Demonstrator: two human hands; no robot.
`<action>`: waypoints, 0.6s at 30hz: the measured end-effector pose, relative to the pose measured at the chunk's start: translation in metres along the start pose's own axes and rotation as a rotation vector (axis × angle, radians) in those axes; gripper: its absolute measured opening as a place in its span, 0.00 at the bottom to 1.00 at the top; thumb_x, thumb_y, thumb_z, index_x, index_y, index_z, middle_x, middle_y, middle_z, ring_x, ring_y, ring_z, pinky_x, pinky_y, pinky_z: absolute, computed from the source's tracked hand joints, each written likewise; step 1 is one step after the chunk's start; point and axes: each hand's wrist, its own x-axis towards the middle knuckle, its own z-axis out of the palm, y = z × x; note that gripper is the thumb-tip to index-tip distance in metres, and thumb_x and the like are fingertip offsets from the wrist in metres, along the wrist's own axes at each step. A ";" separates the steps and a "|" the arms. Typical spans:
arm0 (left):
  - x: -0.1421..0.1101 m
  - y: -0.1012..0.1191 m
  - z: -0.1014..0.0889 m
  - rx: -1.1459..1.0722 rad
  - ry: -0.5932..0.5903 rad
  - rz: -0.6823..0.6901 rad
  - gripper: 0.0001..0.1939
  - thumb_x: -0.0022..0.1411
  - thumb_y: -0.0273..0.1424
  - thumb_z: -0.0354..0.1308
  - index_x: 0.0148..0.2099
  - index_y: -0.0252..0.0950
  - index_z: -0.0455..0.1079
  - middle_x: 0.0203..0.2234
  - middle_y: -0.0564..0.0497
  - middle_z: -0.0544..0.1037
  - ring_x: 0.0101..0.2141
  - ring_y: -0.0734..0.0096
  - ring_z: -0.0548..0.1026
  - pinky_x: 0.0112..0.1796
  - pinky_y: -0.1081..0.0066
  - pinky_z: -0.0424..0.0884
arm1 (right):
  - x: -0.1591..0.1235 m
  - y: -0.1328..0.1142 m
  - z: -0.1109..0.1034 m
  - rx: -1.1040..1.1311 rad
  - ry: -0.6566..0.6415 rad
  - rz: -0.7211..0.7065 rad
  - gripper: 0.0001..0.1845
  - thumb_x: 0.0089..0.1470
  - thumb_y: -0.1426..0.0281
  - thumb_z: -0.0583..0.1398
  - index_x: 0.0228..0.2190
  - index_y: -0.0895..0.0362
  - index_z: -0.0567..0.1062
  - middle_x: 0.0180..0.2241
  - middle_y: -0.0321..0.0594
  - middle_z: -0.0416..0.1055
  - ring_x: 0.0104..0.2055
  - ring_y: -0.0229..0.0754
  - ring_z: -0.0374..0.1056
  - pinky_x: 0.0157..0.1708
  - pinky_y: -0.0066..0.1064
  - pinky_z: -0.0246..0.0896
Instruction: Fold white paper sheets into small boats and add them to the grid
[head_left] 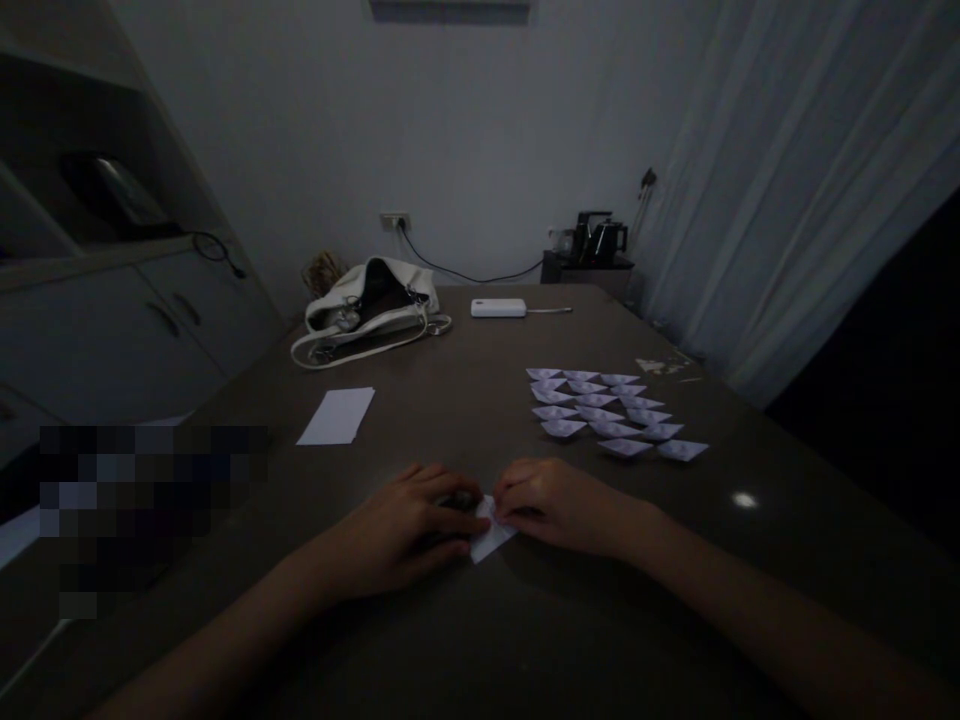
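A small folded piece of white paper [489, 540] lies on the brown table in front of me, between my two hands. My left hand [420, 525] comes from the left, its thumb and fingers closed on the paper's left edge. From the right, my right hand [551, 505] pinches the paper's upper right part, its fingers curled together. The fingers hide part of the folds. Beyond my right hand, several small folded paper boats [598, 400] stand in rows. A stack of white paper sheets [337, 416] lies beyond my left hand.
Farther back on the table [450, 370] are a white handbag [375, 305] with its strap and a white power bank [499, 308] with a short cable. A black kettle [606, 240] stands on a small cabinet by the wall. Pale curtains [787, 180] hang at the right.
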 end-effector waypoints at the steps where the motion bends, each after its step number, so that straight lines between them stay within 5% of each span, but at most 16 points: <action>1: 0.000 0.000 0.000 -0.001 0.006 0.006 0.14 0.65 0.32 0.52 0.52 0.44 0.69 0.50 0.47 0.69 0.48 0.60 0.66 0.47 0.61 0.62 | 0.000 0.000 0.000 0.002 0.001 0.003 0.09 0.54 0.79 0.58 0.33 0.60 0.77 0.35 0.43 0.74 0.39 0.39 0.69 0.40 0.29 0.61; 18: 0.001 0.002 -0.002 -0.032 0.032 0.018 0.14 0.64 0.30 0.53 0.51 0.44 0.71 0.49 0.48 0.72 0.48 0.60 0.67 0.47 0.62 0.62 | -0.001 0.001 0.000 -0.003 -0.008 0.003 0.09 0.52 0.80 0.58 0.33 0.59 0.78 0.33 0.41 0.73 0.37 0.38 0.68 0.37 0.27 0.60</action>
